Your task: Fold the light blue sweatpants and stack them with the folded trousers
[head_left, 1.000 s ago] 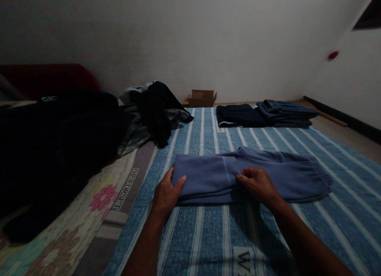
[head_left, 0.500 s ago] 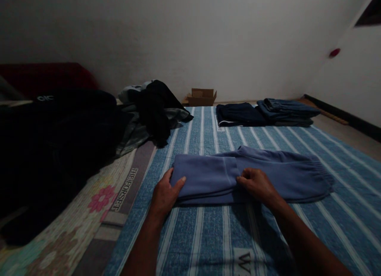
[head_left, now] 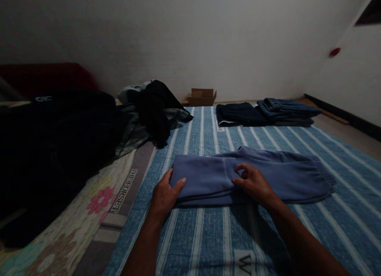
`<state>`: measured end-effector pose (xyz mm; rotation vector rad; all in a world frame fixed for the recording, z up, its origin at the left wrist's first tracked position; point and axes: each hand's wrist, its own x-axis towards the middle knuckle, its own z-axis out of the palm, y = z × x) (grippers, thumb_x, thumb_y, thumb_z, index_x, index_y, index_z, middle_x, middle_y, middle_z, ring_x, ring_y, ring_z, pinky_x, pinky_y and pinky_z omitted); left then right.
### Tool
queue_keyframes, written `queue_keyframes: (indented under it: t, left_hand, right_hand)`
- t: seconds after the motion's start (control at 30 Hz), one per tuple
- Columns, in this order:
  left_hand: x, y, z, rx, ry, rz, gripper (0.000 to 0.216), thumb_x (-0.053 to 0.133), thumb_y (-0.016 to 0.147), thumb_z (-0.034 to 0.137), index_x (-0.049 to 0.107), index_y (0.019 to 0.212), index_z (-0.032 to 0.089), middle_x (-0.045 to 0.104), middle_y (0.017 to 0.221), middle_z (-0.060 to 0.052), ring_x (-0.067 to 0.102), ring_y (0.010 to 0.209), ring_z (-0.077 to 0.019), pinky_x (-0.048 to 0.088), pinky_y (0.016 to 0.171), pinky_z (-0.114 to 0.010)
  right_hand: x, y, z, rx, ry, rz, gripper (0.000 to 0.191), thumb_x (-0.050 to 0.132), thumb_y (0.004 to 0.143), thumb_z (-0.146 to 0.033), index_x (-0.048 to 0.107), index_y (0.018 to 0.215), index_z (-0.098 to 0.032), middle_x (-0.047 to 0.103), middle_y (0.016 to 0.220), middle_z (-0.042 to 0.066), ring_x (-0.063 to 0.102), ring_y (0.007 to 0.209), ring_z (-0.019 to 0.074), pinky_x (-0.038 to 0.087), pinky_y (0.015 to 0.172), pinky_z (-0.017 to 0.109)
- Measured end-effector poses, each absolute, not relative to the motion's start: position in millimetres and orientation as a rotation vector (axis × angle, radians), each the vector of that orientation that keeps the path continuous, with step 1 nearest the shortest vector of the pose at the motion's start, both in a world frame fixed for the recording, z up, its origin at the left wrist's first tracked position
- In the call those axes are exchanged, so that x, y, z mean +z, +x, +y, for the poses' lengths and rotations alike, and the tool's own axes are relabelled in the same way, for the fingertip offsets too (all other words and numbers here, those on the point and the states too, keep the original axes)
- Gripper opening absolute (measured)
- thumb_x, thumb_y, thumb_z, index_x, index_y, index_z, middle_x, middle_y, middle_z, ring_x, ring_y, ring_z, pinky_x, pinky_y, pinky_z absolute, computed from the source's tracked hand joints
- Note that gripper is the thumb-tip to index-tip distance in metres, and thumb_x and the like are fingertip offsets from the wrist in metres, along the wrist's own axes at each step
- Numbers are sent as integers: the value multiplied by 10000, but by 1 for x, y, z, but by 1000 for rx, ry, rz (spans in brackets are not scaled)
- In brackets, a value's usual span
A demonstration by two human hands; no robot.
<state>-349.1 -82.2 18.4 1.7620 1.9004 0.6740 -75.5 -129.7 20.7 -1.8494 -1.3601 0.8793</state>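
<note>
Head view: left hand [head_left: 164, 193] grips folded rib-ended trousers [head_left: 202, 175], right hand [head_left: 256, 184] loosely unclenched

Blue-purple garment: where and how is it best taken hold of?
Probably by the folded left end of the blue-purple garment, from the left, thumb on top and fingers beneath: layers stack there along a fairly straight edge, where the left hand sits. The ribbed right end looks less neat.

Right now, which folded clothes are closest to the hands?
The purple-blue garment: the left hand touches its left end, the right hand is at its middle. The darker folded clothes lie farther back.
</note>
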Motion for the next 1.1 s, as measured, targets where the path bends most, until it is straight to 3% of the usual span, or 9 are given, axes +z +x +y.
queue_keyframes:
  t: [0.2, 0.43, 0.6, 0.8, 0.93, 1.1]
  left_hand:
    - [19, -350, -81, 668, 1740, 1898, 645, 596, 763, 444, 495, 1304, 109, 572, 1311, -138, 546, 1192, -276, 405, 1032, -374]
    - [18, -350, -81, 716, 1741, 1846, 642, 617, 755, 422, 476, 1318, 146, 596, 1281, -112, 570, 1158, -279, 441, 1003, -391]
    - [29, -345, -85, 713, 2023, 1920, 643, 612, 756, 372, 446, 1334, 145, 505, 1367, -139, 478, 1252, -303, 397, 1044, -437]
    - [52, -310, -84, 528, 2468, 1705, 493, 561, 800, 287, 511, 1269, 143, 408, 1454, -140, 355, 1347, -293, 311, 1104, -440]
    - [50, -284, -80, 308, 2611, 1553, 509, 501, 838, 233, 457, 1330, 113, 362, 1480, -161, 275, 1390, -283, 223, 1132, -471]
    - [26, -279, -77, 107, 2633, 1487, 562, 474, 864, 276, 383, 1404, 154, 295, 1515, -136, 213, 1413, -276, 156, 1138, -512]
  right_hand:
    - [24, -78, -141, 661, -1801, -1472, 284, 589, 729, -345, 592, 980, -212, 525, 609, -47, 521, 567, 148, 362, 558, 255]
    - [10, -77, -143, 672, -1943, -1557, 152, 561, 760, -333, 607, 860, -228, 600, 649, -19, 579, 626, 172, 383, 584, 258]
    - [19, -79, -146, 509, -2085, -1707, 136, 564, 787, -315, 621, 877, -231, 670, 773, 21, 627, 705, 195, 401, 617, 269]
    - [34, -100, -136, 41, -1769, -1829, 220, 463, 864, -248, 615, 1016, -202, 628, 1099, 117, 601, 982, 246, 476, 825, 356]
    - [25, -119, -121, -34, -1510, -1965, 363, 438, 872, -200, 547, 1218, -180, 529, 1315, 147, 476, 1229, 273, 416, 997, 448]
    - [-7, -128, -120, -32, -1525, -2169, 551, 532, 859, -334, 463, 1334, -63, 399, 1430, 234, 332, 1347, 343, 320, 1067, 535]
